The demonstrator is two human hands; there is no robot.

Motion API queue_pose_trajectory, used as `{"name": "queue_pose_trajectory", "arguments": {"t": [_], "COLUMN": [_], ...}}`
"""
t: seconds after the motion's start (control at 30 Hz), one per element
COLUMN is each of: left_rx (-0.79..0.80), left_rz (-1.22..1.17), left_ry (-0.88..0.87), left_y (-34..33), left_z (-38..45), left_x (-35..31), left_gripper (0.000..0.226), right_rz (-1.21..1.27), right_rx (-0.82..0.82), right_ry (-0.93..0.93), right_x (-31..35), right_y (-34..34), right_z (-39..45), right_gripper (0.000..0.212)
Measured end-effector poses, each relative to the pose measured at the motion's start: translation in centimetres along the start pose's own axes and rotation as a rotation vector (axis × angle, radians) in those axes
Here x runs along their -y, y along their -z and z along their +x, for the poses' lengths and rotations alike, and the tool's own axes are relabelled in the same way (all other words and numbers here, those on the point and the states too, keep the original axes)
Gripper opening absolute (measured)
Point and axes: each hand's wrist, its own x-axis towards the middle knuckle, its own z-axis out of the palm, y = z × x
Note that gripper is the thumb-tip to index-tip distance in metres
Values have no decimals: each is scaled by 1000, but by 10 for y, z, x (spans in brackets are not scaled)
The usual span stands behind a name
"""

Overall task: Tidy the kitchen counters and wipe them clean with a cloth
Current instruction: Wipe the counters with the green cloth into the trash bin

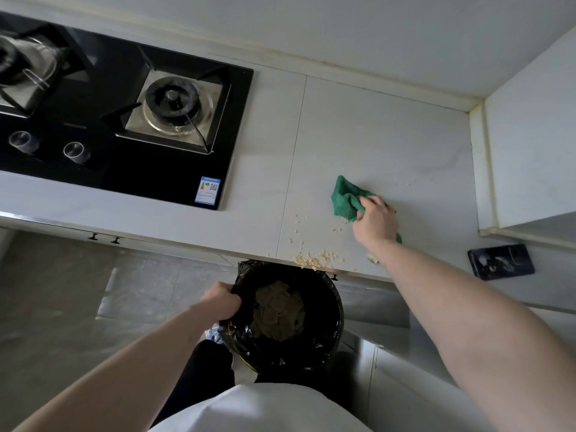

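Note:
My right hand (pixel 375 221) grips a green cloth (pixel 346 198) and holds it against the pale counter (pixel 374 145). Several small yellowish crumbs (pixel 314 258) lie scattered left of the cloth and piled at the counter's front edge. Just below that edge, my left hand (pixel 223 300) grips the rim of a bin lined with a black bag (pixel 324 335). Brownish scraps lie inside the bin.
A black gas hob (pixel 124 169) with two burners and two knobs fills the counter's left part, with a metal pot at the far left. A dark phone-like object (pixel 500 261) lies on a lower ledge at right. A white wall unit (pixel 530 157) bounds the counter's right end.

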Motion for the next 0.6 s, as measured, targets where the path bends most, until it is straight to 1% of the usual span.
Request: {"name": "queue_pose_trajectory", "arguments": {"t": [0.3, 0.4, 0.53, 0.6], "left_rx": [13, 17, 23, 28], "left_rz": [24, 39, 46, 41], "left_ry": [-26, -29, -24, -9], "left_y": [3, 4, 5, 6], "left_z": [-7, -8, -7, -6], "left_x": [-2, -3, -2, -1], "left_gripper": [29, 30, 29, 30], "right_rz": [73, 161, 265, 316], "right_rx": [49, 98, 185, 249], "right_ry": [42, 49, 103, 140], "right_x": [31, 49, 69, 75], "right_y": [-7, -15, -34, -40], "right_z": [-69, -102, -142, -156], "right_gripper": [38, 33, 34, 28]}}
